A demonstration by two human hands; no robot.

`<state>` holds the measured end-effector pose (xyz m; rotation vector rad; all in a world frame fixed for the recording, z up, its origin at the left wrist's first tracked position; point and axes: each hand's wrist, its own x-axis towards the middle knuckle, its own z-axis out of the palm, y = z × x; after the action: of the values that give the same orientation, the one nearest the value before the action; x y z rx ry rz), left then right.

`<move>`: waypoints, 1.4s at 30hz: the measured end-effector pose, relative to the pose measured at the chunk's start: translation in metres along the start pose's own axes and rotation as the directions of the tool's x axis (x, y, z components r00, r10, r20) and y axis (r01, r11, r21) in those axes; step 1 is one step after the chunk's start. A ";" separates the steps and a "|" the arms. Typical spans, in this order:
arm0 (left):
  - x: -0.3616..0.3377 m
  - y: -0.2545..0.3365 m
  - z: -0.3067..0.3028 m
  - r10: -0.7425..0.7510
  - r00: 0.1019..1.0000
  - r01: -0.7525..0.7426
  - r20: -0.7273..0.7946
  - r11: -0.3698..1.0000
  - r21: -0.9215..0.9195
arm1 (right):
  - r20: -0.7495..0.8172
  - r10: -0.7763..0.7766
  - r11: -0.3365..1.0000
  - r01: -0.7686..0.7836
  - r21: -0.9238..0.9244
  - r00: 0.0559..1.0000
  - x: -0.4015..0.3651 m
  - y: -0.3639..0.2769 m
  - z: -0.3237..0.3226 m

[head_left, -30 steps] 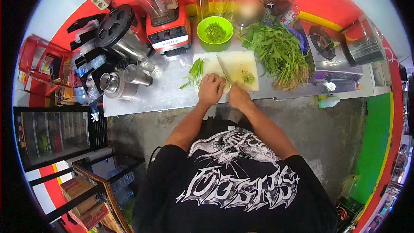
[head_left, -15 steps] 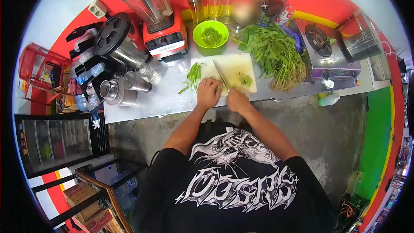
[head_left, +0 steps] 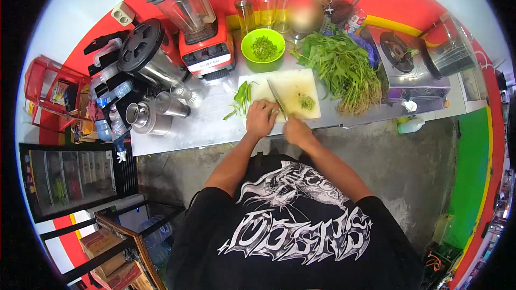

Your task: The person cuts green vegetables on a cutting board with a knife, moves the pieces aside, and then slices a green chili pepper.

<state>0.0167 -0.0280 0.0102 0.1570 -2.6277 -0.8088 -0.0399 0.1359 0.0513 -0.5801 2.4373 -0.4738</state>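
My right hand [head_left: 298, 131] is closed round the handle of a knife [head_left: 276, 95], whose blade slants up and left across the white cutting board [head_left: 302, 78]. Close beside the blade, my left hand [head_left: 261, 118] presses down on the board with bent fingers held together. Whatever lies under those fingers is hidden. Whole green chilies [head_left: 243, 95] lie at the board's left side, partly over its edge. To the right of the knife sits a small heap of chopped green pieces [head_left: 306, 102]. Behind the board, a lime-green bowl [head_left: 262, 66] holds finely chopped greens [head_left: 264, 48].
A big bunch of leafy greens [head_left: 341, 62] lies right of the board, with a gas stove [head_left: 411, 88] beyond it. A red blender [head_left: 207, 53], pump bottles [head_left: 267, 8] and steel cups [head_left: 171, 104] stand behind and left. The metal counter's front edge [head_left: 215, 144] runs below my hands.
The whole view has shifted slightly. Both hands and the knife keep nearly the same place on the board, with only a slight change in the blade's position.
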 end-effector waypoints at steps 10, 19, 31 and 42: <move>0.001 0.002 -0.001 -0.006 1.000 0.006 0.008 1.000 0.011 | -0.004 -0.042 0.998 0.042 -0.054 0.999 0.003 -0.013 -0.008; -0.001 -0.004 0.005 0.037 0.999 -0.037 -0.029 0.999 0.014 | 0.051 -0.083 0.994 0.086 -0.066 0.995 0.012 -0.002 -0.004; -0.002 0.003 -0.001 -0.001 1.000 0.002 -0.027 1.000 0.019 | 0.059 0.000 0.998 -0.004 0.065 0.998 0.006 0.003 0.006; -0.004 0.001 0.000 0.011 0.999 -0.010 -0.048 1.000 0.012 | -0.129 0.078 0.997 -0.076 0.023 0.989 -0.008 0.060 0.000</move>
<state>0.0204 -0.0267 0.0098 0.1640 -2.5860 -0.7770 -0.0521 0.1906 0.0275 -0.4580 2.5656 -0.5161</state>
